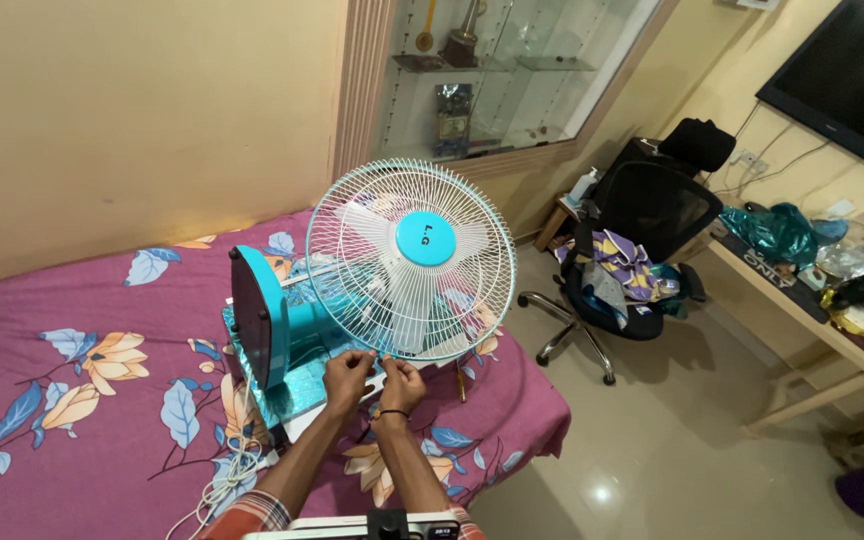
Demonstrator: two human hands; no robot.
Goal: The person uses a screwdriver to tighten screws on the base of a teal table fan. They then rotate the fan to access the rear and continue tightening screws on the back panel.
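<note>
A turquoise table fan lies on its side on the bed, its round white wire grille [407,262] facing me and its round base [255,316] to the left. Both hands meet at the grille's lower rim. My left hand [346,380] pinches the rim from the left. My right hand [402,384], with a dark band on the wrist, pinches it right beside the left. What the fingertips hold there is too small to make out. White blades and a turquoise hub [425,238] show behind the wires.
The bed has a magenta floral sheet [82,350]. A white cord [232,470] lies coiled near my left arm. On the tiled floor to the right stand a black office chair [632,250] heaped with clothes and a wooden desk [802,310] with bags.
</note>
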